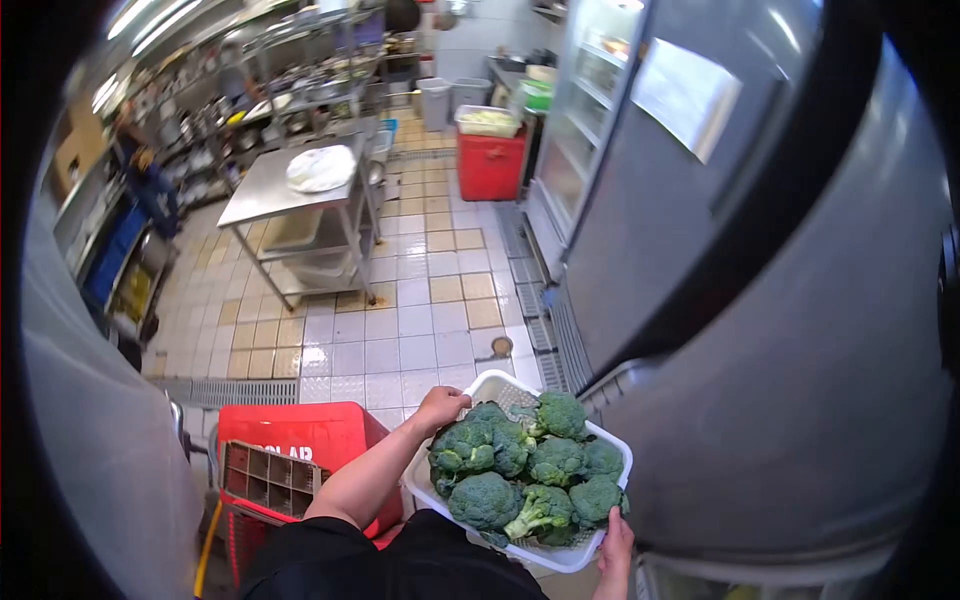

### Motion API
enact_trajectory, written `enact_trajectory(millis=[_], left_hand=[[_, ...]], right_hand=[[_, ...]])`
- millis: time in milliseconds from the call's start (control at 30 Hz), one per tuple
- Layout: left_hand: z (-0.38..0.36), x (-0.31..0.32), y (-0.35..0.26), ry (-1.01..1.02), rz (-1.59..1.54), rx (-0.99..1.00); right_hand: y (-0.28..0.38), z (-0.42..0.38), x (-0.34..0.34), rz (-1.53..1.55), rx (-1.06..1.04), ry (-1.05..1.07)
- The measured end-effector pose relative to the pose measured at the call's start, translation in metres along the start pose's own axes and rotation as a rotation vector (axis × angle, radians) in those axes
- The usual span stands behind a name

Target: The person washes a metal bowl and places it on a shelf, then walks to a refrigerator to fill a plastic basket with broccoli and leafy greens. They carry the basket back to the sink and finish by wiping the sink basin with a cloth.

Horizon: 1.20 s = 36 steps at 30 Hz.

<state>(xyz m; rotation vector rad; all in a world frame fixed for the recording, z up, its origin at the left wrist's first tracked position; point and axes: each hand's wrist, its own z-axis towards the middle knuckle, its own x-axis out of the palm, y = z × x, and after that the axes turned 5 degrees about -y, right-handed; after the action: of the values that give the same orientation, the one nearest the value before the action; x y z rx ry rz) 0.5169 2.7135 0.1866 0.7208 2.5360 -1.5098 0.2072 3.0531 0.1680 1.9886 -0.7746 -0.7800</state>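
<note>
A white plastic basket point(617, 450) full of several heads of green broccoli point(485, 500) is held in front of my body. My left hand point(441, 408) grips its rim at the upper left corner. At the lower right, my right hand point(616, 545) is closed on the opposite side of the rim, with its thumb beside a broccoli head. The fingers under the rim are partly hidden.
A red cooler point(345, 425) with a divided brown rack point(268, 480) stands close on the left. Ahead is a steel table point(262, 190) with a white bundle. Grey refrigerator doors point(760, 440) line the right; a red bin point(490, 165) stands farther back. A person point(145, 180) is at far left.
</note>
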Motion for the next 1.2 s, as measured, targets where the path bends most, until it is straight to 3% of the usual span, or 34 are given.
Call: enact_trajectory(millis=[67, 167, 200, 267, 400, 533, 600, 733, 767, 900, 1067, 1133, 1200], left_hand=[[-0.025, -0.024, -0.001, -0.066, -0.112, 0.004], [-0.083, -0.169, -0.017, -0.094, -0.289, 0.003], [-0.046, -0.108, -0.030, -0.175, -0.258, -0.038], [-0.030, -0.124, -0.053, -0.263, -0.283, -0.056], [-0.005, -0.201, -0.032, -0.300, -0.214, -0.091], [-0.006, -0.223, -0.034, -0.330, -0.282, -0.204], [-0.010, -0.242, -0.039, -0.521, -0.343, -0.213], [-0.044, -0.264, -0.064, -0.620, -0.563, -0.196], [-0.036, -0.274, -0.041, -0.639, -0.602, -0.209], [-0.050, -0.284, -0.088, -0.805, -0.647, -0.244], [-0.004, -0.316, -0.080, -0.883, -0.664, -0.243], [0.045, -0.335, -0.090, -0.942, -0.657, -0.195], [0.082, -0.346, -0.082, -0.903, -0.589, -0.207]], right_hand=[[0.055, -0.013, 0.003, -0.162, 0.009, 0.015], [0.171, -0.143, 0.070, -0.311, -0.083, 0.028], [0.161, -0.038, 0.060, -0.330, -0.031, 0.132], [0.193, 0.019, 0.090, -0.320, -0.020, 0.236], [0.231, 0.032, 0.190, -0.362, -0.095, 0.384], [0.271, 0.090, 0.261, -0.574, -0.364, 0.531], [0.294, 0.106, 0.309, -0.565, -0.399, 0.598], [0.340, 0.123, 0.392, -0.582, -0.476, 0.809], [0.357, 0.123, 0.413, -0.581, -0.480, 0.828], [0.396, 0.124, 0.486, -0.625, -0.491, 0.973], [0.425, 0.151, 0.577, -0.640, -0.522, 1.050], [0.423, 0.175, 0.602, -0.616, -0.576, 0.982], [0.449, 0.178, 0.607, -0.699, -0.477, 0.959]])
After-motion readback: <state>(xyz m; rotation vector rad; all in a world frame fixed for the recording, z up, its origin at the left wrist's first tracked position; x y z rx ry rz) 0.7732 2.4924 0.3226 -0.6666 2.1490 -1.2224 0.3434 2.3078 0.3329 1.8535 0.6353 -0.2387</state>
